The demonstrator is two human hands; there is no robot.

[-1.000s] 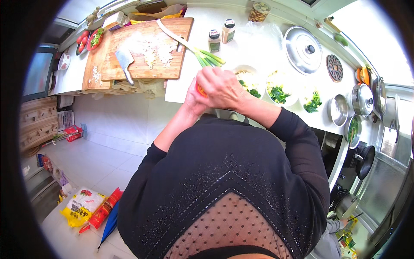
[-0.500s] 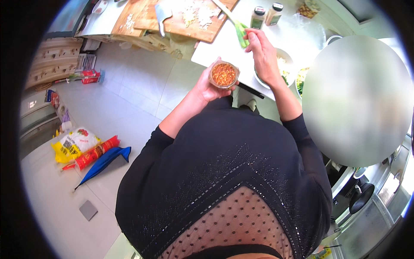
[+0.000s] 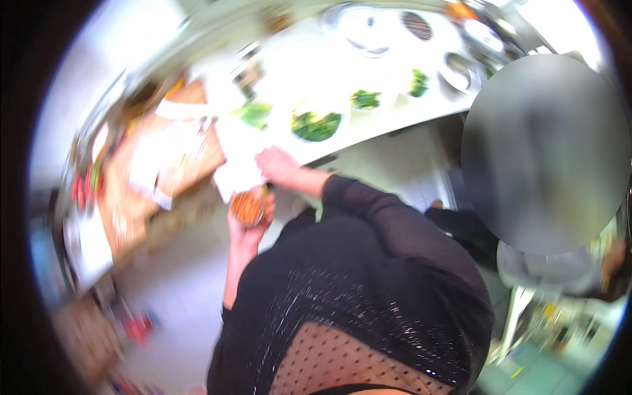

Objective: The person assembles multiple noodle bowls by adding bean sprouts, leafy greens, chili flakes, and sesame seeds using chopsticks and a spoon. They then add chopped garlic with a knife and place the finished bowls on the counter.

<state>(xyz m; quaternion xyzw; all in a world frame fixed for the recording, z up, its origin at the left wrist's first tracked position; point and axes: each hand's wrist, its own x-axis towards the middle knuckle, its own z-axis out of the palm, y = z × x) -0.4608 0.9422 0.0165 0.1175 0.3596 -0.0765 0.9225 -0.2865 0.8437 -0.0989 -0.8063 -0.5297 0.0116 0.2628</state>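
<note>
Your left hand (image 3: 247, 227) is wrapped around a small round open jar of orange-red flakes (image 3: 249, 207), fingers curled snugly about its sides, holding it upright near your chest, just off the near edge of the white countertop (image 3: 388, 115). Your right hand (image 3: 280, 166) sits just beyond the jar at the counter's edge, over a white cloth or sheet (image 3: 240, 158); the blur hides its fingers, so you cannot tell whether they are spread or closed on anything.

The counter curves from the left to the far right. To the left lies a wooden cutting board (image 3: 164, 164), smeared by motion. Farther along stand white bowls of chopped greens (image 3: 316, 125), with a metal lid (image 3: 368, 26) and pans (image 3: 461, 66) at the far right. Below the board, on the left, pale floor (image 3: 178, 289) shows, with blurred red items (image 3: 135, 326) lying near you.
</note>
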